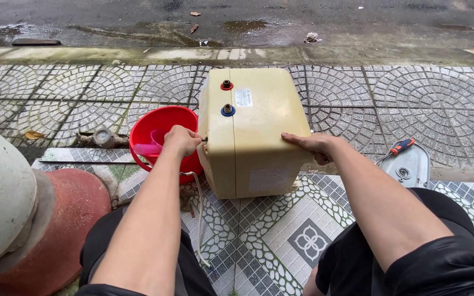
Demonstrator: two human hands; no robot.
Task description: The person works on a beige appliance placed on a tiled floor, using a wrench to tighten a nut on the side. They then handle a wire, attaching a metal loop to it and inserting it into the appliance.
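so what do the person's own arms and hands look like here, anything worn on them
Both forearms are bare, with no sleeves showing. The left hand and the right hand wear no gloves, and no watch, ring or bracelet shows on either. The only clothing in view is dark shorts over the knees.

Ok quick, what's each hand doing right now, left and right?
Left hand: closed, fingers pinched at the left side of the cream water heater tank, beside the red bucket.
Right hand: open, gripping the tank's right edge.
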